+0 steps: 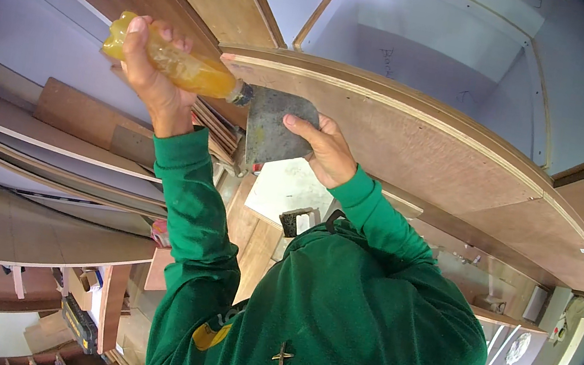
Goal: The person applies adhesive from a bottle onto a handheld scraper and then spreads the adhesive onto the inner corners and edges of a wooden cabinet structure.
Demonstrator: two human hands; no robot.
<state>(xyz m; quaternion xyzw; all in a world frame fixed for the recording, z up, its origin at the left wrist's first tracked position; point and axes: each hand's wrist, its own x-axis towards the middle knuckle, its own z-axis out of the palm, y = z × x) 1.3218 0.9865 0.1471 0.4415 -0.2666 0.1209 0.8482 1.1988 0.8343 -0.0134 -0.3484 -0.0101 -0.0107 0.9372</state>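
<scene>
A clear plastic bottle (199, 73) of yellow-orange liquid is wrapped in my left hand (159, 87). It lies tilted, with its dark-capped neck toward the right. That neck meets the upper left corner of a grey, flat, worn scraper (274, 138), or comes very close to it; I cannot tell whether they touch. My right hand (330, 154) grips the scraper by its right side, thumb on the top face and fingers hidden beneath. Just beyond both hands runs the edge of a long plywood panel (419, 137).
White cabinet boxes (431, 60) stand beyond the panel. To the left, shelves carry wooden boards (83, 117) and long strips. Below the scraper, a white board (283, 189) and a small dark box (292, 223) show. A black-and-yellow case (80, 325) sits at the lower left.
</scene>
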